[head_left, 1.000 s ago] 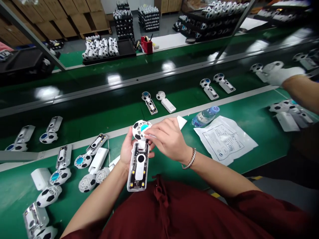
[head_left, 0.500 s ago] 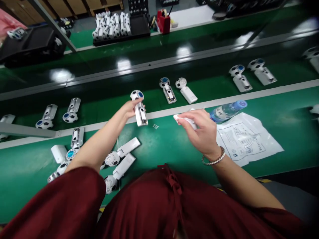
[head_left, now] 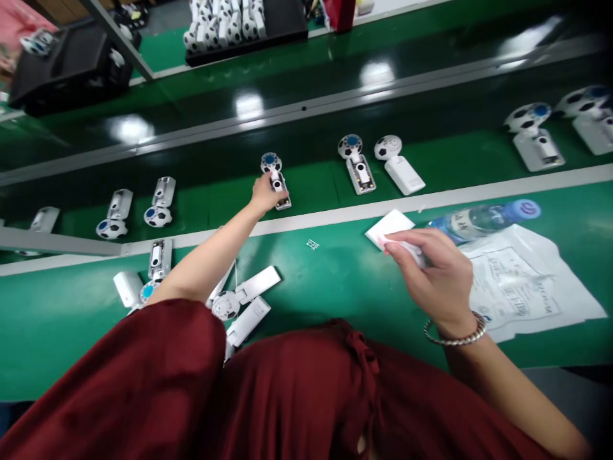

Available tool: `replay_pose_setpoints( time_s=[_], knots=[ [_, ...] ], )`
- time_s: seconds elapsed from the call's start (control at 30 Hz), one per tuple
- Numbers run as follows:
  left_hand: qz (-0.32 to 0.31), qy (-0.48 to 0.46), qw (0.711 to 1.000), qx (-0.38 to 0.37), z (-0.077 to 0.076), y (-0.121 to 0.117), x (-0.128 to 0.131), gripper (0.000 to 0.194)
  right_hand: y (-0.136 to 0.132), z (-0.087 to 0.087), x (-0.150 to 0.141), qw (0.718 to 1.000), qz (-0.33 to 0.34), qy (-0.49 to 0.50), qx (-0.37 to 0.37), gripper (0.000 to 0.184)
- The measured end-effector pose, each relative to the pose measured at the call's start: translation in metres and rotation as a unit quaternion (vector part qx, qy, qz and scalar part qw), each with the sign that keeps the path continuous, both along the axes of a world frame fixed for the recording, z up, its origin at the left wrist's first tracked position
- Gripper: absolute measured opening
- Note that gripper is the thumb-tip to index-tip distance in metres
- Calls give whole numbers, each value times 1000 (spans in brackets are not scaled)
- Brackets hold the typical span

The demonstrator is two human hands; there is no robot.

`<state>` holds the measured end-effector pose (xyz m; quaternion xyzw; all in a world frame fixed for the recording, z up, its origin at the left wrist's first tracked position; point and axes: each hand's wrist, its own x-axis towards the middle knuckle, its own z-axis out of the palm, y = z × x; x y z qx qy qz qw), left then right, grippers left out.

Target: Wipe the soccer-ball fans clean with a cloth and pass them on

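My left hand [head_left: 264, 193] reaches onto the dark green line. Its fingers are around the white body of a football-patterned device [head_left: 271, 163], which has a round head with a blue disc and an open casing showing inner parts. My right hand [head_left: 433, 271], wearing a twisted bracelet, pinches a crumpled white wipe [head_left: 412, 251] above the green bench. Beside its fingertips lies a flat white pad [head_left: 390, 225]. A similar open device [head_left: 358, 167] and a closed-backed one [head_left: 402, 172] rest to the right of my left hand.
More football-patterned devices [head_left: 246, 319] lie by my left forearm. A water bottle [head_left: 483, 220] lies beside a printed plastic bag [head_left: 520, 287] at right. A small label scrap [head_left: 313, 244] is mid-bench. Across the line stands a black tray [head_left: 285, 32]. A metal post [head_left: 117, 38] rises at left.
My left hand has carried the device forward from the bench edge onto the line. My right hand, still pinching the wipe, appears farther right as the view shifts; the white pad now shows.
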<state>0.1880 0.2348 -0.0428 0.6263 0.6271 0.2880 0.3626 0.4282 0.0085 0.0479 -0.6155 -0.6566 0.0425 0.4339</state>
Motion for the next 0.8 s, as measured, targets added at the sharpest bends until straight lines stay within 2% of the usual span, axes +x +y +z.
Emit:
replay_pose_setpoints(
  time_s=[0.07,0.1,0.17,0.23,0.27,0.33,0.43,0.53,0.6,0.7,0.8],
  knots=[
    [-174,93,980,3,16,-49,-38,51,2,-3,-2,1000,9,7,-2,7],
    [-226,142,964,-6,24,-78,-59,46,3,-4,-3,1000,16,12,-5,7],
    [-270,261,925,-56,34,-139,-98,46,3,-8,-8,999,33,26,-10,8],
    [-288,354,884,-102,34,-191,-127,60,3,-10,-15,998,52,44,-13,8],
    [-292,382,872,-95,31,-211,-136,68,2,-9,-19,997,62,52,-14,8],
    [-300,413,858,-59,22,-236,-147,78,1,-7,-27,995,84,58,-11,8],
    [-309,386,869,-14,14,-244,-153,75,-3,1,-34,993,111,50,2,9],
    [-263,287,921,13,20,-234,-149,58,-10,8,-35,992,121,40,14,9],
    [-227,219,948,46,24,-222,-136,53,-15,10,-33,992,118,39,18,9],
    [-215,197,953,82,18,-197,-104,56,-22,11,-30,992,111,50,18,10],
    [-249,226,939,79,2,-167,-70,61,-29,14,-28,992,111,54,22,10]
  ],
)
